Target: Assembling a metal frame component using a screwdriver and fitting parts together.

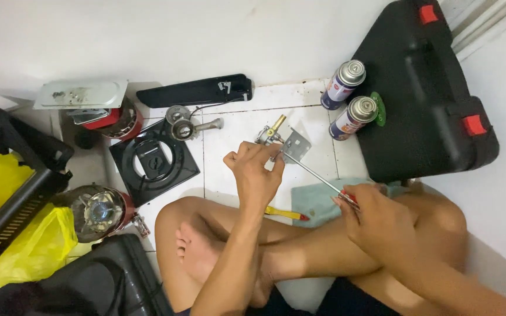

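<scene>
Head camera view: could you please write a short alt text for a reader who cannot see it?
A person sitting cross-legged on a white tile floor holds a small metal valve part in the left hand and works on it with a screwdriver in the right hand. Two gas cans and a black case lie nearby.

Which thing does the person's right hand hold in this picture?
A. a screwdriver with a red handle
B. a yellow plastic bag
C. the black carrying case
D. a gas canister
A: the right hand grips the red-handled screwdriver, whose shaft runs up to the small metal valve part pinched by the left hand; both gas canisters lie untouched on the floor.
</scene>
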